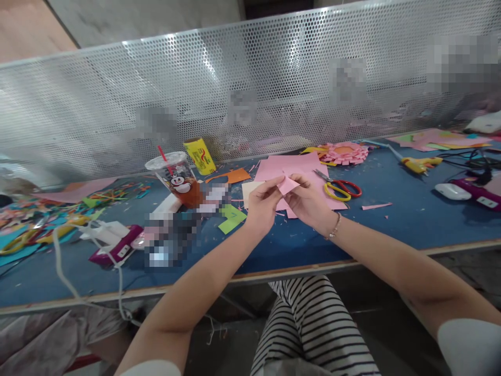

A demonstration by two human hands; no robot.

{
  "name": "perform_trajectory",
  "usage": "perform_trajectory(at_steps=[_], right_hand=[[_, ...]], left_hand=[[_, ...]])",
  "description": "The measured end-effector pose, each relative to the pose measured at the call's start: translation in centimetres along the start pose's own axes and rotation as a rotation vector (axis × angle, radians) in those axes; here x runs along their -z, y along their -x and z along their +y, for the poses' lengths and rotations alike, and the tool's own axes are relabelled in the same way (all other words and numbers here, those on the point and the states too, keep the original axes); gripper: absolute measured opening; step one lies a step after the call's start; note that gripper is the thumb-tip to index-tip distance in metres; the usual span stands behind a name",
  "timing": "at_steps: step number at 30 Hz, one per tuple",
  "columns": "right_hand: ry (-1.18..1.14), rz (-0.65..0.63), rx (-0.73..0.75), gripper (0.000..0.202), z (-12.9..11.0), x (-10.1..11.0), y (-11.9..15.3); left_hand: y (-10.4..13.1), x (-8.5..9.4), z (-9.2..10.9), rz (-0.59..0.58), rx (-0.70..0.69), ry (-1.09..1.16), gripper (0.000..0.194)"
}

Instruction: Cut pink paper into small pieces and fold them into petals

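We noted the left hand [263, 202] and right hand [307, 202] jointly pinching a small pink paper [288, 186]; scissors [328, 180] lay just right of them.

left hand [263, 202], right hand [308, 202]: pinch small pink paper [288, 186], apparently folded | scissors [330, 181]: partly on pink sheet [270, 167]

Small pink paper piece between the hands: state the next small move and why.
Probably fold the pink paper piece a little: the left hand and right hand both pinch it with their fingertips, while the red-and-yellow-handled scissors lie unheld beside them.
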State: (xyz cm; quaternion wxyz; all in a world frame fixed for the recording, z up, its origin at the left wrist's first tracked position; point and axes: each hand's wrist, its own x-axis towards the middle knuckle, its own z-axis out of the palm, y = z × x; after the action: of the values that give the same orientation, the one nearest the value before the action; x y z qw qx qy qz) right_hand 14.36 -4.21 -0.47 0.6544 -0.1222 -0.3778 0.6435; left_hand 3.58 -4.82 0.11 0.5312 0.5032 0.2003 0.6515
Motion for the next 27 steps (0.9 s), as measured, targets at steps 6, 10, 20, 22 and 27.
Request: perform_trajectory(at_steps=[6,10,20,22,27], right_hand=[[-0.007,0.041,-0.026,0.017,0.0,0.0,-0.1],[0.004,0.044,-0.042,0.016,0.0,-0.2,0.1],[0.059,0.033,-0.001,0.013,-0.1,-0.3,0.2],[0.08,0.009,0.045,0.012,-0.3,-0.3,0.1],[0.141,-0.007,0.102,0.012,-0.8,0.0,-0.2]], left_hand=[[-0.2,0.6,-0.4,0.021,-0.08,-0.138,0.024],[-0.2,0.8,-0.5,0.105,-0.103,-0.193,0.023],[-0.3,1.6,-1.5,0.088,-0.319,-0.356,0.02],[-0.5,1.9,-1.2,0.051,-0.369,-0.443,0.022],[-0.9,2.2,-0.2,-0.044,-0.441,-0.621,0.02]])
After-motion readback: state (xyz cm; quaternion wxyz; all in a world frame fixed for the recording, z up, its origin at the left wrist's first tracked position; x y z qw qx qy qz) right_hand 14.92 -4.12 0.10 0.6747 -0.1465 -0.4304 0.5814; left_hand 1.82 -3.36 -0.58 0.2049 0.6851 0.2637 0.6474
